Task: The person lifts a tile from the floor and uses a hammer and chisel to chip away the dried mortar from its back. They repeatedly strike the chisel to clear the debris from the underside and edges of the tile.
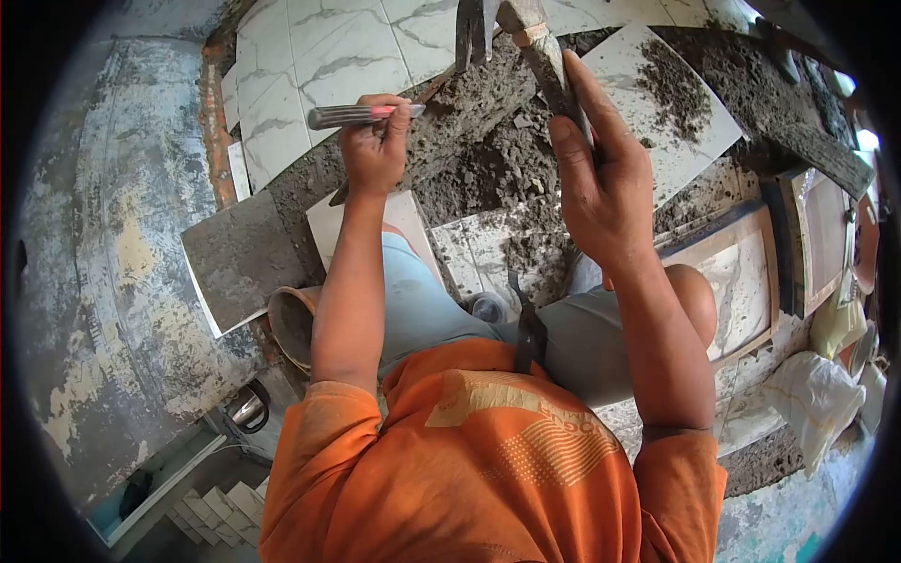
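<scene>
My left hand (374,150) is closed around a screwdriver (343,115) with a clear and red handle. Its shaft points right, toward a rough ridge of grey mortar (483,98); where the tip ends is hard to make out. A claw hammer (542,64) is in my right hand (608,174), which grips the worn handle with thumb and fingers along it. The hammer's head is raised at the top of the view, above the mortar and to the right of the screwdriver. Loose crumbled mortar (511,174) lies below the ridge, between my hands.
White marbled tiles (343,56) cover the floor at the far side. A loose tile (690,103) with rubble on it lies right. A grey-backed tile (239,253) and a bucket (293,324) are left. Wooden frames (751,272) and a white sack (815,399) stand right.
</scene>
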`<control>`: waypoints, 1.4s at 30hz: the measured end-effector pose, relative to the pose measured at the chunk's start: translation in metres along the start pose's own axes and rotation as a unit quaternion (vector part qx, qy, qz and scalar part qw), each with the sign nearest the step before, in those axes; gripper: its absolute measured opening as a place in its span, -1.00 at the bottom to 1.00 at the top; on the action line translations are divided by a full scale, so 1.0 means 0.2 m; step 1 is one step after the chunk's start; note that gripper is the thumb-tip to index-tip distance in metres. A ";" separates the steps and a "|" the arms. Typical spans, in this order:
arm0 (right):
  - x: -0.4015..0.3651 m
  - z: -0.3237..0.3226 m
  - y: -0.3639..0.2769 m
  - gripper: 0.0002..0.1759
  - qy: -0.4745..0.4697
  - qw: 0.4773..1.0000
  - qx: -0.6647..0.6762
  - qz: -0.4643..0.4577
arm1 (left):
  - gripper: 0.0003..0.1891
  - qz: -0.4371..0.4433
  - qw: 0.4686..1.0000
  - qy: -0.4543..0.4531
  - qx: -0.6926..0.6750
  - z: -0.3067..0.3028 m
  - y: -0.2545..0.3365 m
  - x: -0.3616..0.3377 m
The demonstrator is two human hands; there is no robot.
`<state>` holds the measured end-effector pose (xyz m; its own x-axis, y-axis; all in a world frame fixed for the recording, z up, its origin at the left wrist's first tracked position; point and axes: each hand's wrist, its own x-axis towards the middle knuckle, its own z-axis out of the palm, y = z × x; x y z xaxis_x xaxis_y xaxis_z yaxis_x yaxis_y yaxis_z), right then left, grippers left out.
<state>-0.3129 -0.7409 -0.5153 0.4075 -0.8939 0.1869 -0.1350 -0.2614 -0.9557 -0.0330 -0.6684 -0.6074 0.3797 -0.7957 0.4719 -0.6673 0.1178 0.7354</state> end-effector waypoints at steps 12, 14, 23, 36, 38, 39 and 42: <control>0.02 0.05 -0.03 -0.44 -0.021 0.999 0.005 -0.027 | -0.89 0.034 0.999 0.006 0.017 -0.06 -0.04 -0.02; 0.00 0.03 -0.09 -0.43 -0.036 0.999 -0.004 -0.038 | -0.92 0.069 0.997 0.030 0.002 -0.03 -0.06 -0.02; -0.08 0.07 -0.40 -0.32 -0.216 0.907 -0.347 -0.098 | -0.80 0.065 0.994 -0.007 0.088 -0.01 -0.07 -0.09; -0.03 0.11 -0.24 -0.41 -0.046 0.988 -0.099 -0.107 | -0.79 0.115 0.981 -0.029 0.156 -0.03 -0.07 -0.02; 0.07 0.18 -0.22 -0.39 0.047 0.990 -0.087 -0.101 | -0.82 0.127 0.991 0.041 0.007 -0.03 -0.08 0.02; 0.14 0.20 -0.15 -0.38 0.060 0.993 -0.055 -0.080 | -0.80 0.056 0.996 0.033 -0.053 -0.04 -0.05 0.01; 0.25 0.29 -0.01 -0.33 0.004 0.996 -0.065 0.067 | -0.78 0.017 0.999 0.039 0.000 -0.06 -0.06 0.01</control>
<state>-0.2403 -0.7643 -0.5163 0.3714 -0.9264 0.0619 -0.3038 -0.1842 -0.9348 -0.0166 -0.6633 -0.6099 0.4056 -0.7422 0.5336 -0.6807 0.1443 0.7182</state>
